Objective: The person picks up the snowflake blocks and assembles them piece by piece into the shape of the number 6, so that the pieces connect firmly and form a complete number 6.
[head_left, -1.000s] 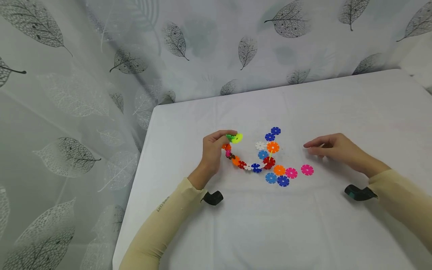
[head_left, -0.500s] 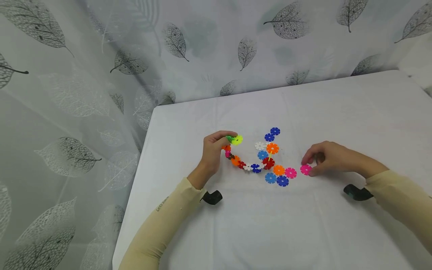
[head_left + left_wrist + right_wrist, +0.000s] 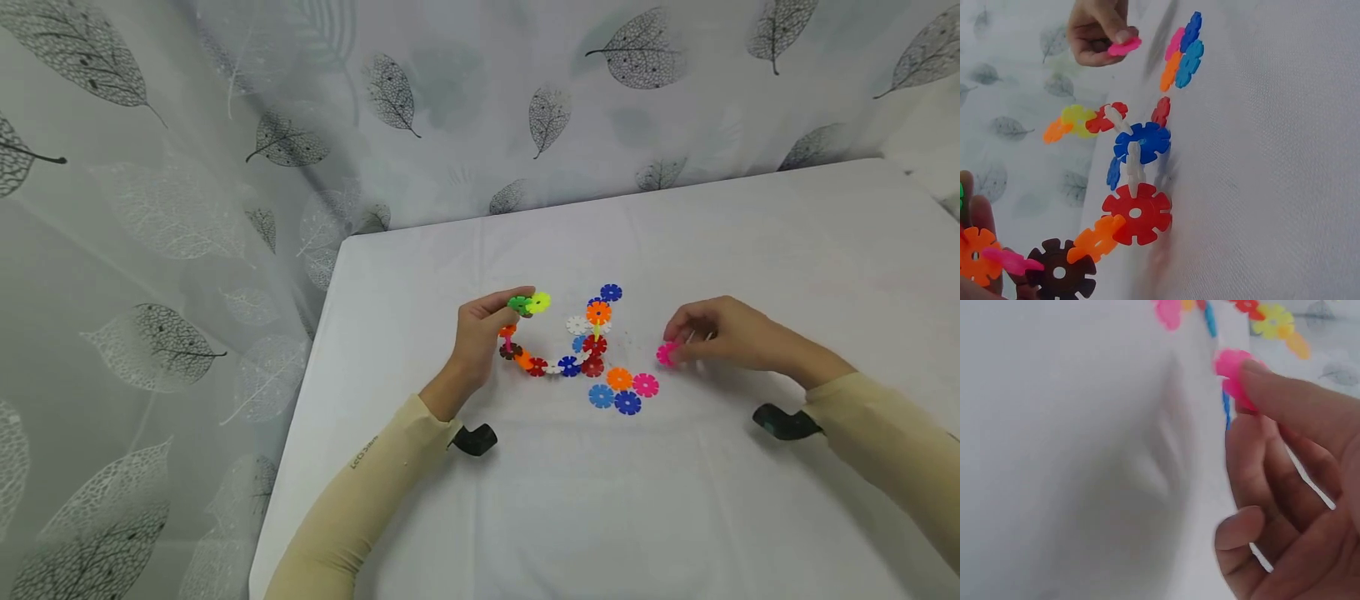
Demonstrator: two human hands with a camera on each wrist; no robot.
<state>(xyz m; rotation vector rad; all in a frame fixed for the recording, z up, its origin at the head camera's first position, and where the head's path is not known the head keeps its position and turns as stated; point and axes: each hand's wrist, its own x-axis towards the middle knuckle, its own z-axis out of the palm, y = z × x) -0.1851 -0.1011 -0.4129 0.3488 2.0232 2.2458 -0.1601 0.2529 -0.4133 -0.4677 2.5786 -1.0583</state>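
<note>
A chain of colourful slotted snowflake discs, with a blue disc among its links, hangs in a curve from my left hand. That hand pinches the chain near its green disc, beside the yellow disc at that end. The other end rises to an orange disc over the table. To the right, my right hand pinches a pink disc between thumb and fingers, raised over the cloth. Its fingertips partly cover this disc.
Loose discs lie on the white-covered table: an orange disc, a pink disc and two blue ones in front, with blue, white and red discs behind or below the chain. A leaf-patterned curtain borders the table's back and left.
My right hand has reached down to the pink disc, gripped it and lifted it leftward. My left hand has shifted slightly right, and the chain's far end has risen.
</note>
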